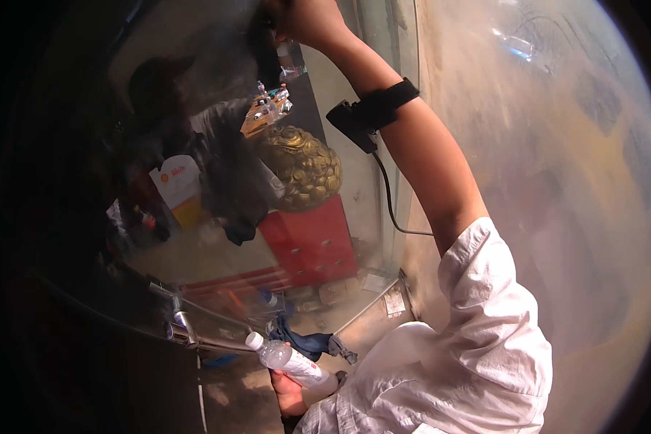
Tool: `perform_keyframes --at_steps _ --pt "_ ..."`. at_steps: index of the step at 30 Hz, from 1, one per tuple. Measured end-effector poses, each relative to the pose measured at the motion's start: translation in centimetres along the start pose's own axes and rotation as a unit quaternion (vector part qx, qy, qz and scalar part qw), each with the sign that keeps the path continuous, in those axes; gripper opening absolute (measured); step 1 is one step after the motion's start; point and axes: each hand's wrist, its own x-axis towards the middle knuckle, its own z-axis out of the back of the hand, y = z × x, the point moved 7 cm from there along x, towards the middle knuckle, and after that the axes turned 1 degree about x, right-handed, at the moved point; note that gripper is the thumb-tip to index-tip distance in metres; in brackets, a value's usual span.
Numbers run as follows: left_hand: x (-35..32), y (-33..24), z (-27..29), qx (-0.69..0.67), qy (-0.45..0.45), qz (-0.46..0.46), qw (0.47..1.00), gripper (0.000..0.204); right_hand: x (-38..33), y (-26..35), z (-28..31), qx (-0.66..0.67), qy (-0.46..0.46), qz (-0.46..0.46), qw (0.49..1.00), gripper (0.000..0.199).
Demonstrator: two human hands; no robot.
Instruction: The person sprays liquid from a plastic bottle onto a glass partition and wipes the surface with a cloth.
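Smudged glass of a shopfront pane [217, 145] fills the scene, with a red drawer cabinet [312, 242] and a gold ornamental pot [301, 168] behind it. A person's right hand [304, 18] is raised against the glass near its top edge; its grip cannot be told. The left hand [289, 390], low by the pane's bottom edge, grasps a clear plastic water bottle with a white cap [286, 358], beside a dark blue cloth [307, 342].

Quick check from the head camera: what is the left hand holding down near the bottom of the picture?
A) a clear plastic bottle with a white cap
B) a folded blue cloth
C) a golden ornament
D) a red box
A: the left hand is wrapped around a clear plastic bottle with a white cap, while the blue cloth lies behind it, unheld.
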Motion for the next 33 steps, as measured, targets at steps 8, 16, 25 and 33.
perform_keyframes --at_steps 8,16,25,33 --pt "-1.6 2.0 -3.2 -0.019 0.024 -0.006 1.000 0.079 -0.5 -2.2 -0.3 0.095 0.043 -0.053 0.993 0.030" --pt "1.5 1.5 -0.5 -0.006 0.015 -0.017 1.000 0.084 1.2 -3.8 0.6 -0.046 -0.075 0.023 0.996 0.031" --pt "2.7 1.4 -1.9 0.008 0.028 0.002 1.000 0.086 1.5 -4.0 1.6 -0.110 -0.038 0.031 0.993 0.027" --pt "2.4 1.6 -2.2 0.009 0.017 0.016 1.000 0.082 0.1 -4.0 1.3 -0.073 0.010 0.006 0.997 0.028"
